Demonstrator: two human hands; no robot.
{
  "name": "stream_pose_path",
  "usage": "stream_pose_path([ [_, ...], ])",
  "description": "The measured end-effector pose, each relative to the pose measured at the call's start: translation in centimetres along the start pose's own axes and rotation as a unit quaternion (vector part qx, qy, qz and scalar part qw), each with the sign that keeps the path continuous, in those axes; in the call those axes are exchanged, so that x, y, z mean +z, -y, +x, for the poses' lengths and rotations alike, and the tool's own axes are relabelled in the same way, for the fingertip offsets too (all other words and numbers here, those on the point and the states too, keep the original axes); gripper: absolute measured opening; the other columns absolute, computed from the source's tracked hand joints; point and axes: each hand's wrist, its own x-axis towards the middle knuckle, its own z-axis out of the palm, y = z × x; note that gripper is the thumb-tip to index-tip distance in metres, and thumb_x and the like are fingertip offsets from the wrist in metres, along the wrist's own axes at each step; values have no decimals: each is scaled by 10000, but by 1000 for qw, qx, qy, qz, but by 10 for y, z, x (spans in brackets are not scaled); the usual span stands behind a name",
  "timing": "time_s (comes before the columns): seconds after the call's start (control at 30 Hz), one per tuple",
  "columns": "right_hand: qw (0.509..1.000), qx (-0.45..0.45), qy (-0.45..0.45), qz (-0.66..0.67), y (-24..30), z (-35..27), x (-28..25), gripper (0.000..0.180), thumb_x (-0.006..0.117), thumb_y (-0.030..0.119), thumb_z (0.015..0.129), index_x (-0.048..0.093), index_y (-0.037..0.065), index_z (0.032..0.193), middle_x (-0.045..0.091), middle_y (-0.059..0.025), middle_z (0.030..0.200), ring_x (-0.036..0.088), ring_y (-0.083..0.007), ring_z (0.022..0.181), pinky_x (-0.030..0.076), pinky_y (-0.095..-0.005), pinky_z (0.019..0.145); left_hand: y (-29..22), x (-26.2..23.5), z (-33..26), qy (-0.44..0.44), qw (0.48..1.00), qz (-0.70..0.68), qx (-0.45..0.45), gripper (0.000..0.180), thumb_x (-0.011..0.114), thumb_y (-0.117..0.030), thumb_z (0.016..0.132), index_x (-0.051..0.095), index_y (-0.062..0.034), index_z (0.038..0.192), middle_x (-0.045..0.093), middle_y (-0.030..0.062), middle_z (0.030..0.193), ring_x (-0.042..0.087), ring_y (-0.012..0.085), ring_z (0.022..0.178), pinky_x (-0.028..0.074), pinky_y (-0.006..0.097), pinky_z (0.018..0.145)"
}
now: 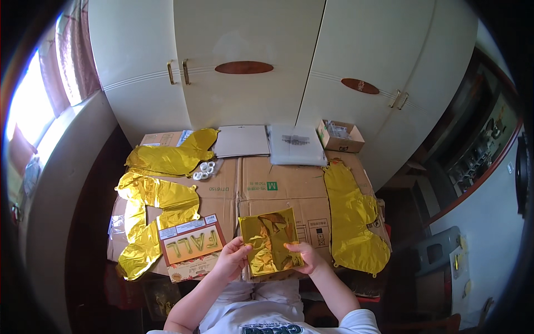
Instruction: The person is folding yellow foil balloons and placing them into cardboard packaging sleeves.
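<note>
Currently in hand: 1 gold foil piece (271,240), squarish, at near edge of cardboard (222,192). L. hand (234,257) & R. hand (309,260): fingers narrow, each pinching a side of the foil, thumbs uppermost.

Handling (judged): light grip nr. edges, even pull, nails kept off; thin film prob. creases or tears easily.

Writing: 1 printed card (192,245), L. of foil, balloon-style letters on orange, script below, pale label strip along top; cardboard, green logo & add'l print; 1 stack plastic bags (295,151), dark text block, too small to read; 1 white shirt (228,317), dark lettering, partly cut off.
</note>
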Motion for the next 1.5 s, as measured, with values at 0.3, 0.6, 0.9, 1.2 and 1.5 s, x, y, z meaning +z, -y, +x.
stream_pose_path([
  [0.3, 995, -6, 68, -68, -9, 32, 10, 480, 617, 172, 927, 450, 19, 1351, 583, -104, 1275, 591, -219, 1149, 489, -387, 983, -35, -19, 2, -51, 997, 57, 33, 164, 595, -84, 952, 599, -45, 1111, 694, 38, 991, 666, 100, 811, 552, 252, 679],
  [0.6, 908, -139, 53, -393, 40, 136, 37, 529, 559, 228, 975, 373, 22, 1426, 525, -128, 1372, 525, -225, 1254, 403, -369, 1071, -115, -96, -20, -139, 972, 179, 53, 166, 623, -82, 932, 628, -56, 1096, 659, -3, 878, 609, 60, 696, 504, 228, 579],
  [0.9, 329, -244, -107, -906, 144, 282, 22, 698, 602, 395, 907, 343, 62, 1463, 321, -184, 1526, 283, -323, 1428, 232, -450, 1171, -132, -137, -36, -228, 955, 190, 23, 168, 637, -109, 921, 625, -65, 1083, 604, -29, 820, 538, 38, 672, 419, 200, 553],
  [1.2, 254, -203, -99, -940, 165, 311, 29, 546, 562, 342, 925, 451, 86, 1394, 467, -107, 1449, 424, -252, 1350, 338, -430, 1113, -139, -146, -75, -222, 968, 93, 66, 125, 609, -26, 923, 583, -19, 1045, 663, 55, 907, 656, 127, 772, 549, 281, 662],
  [1.5, 112, -376, -61, -918, 173, 345, -5, 157, 527, 127, 859, 650, 77, 943, 704, -116, 976, 684, -239, 938, 509, -404, 932, -137, -150, -74, -201, 975, 23, 92, 71, 603, -15, 926, 576, -47, 983, 667, 45, 880, 666, 123, 771, 561, 284, 666],
])
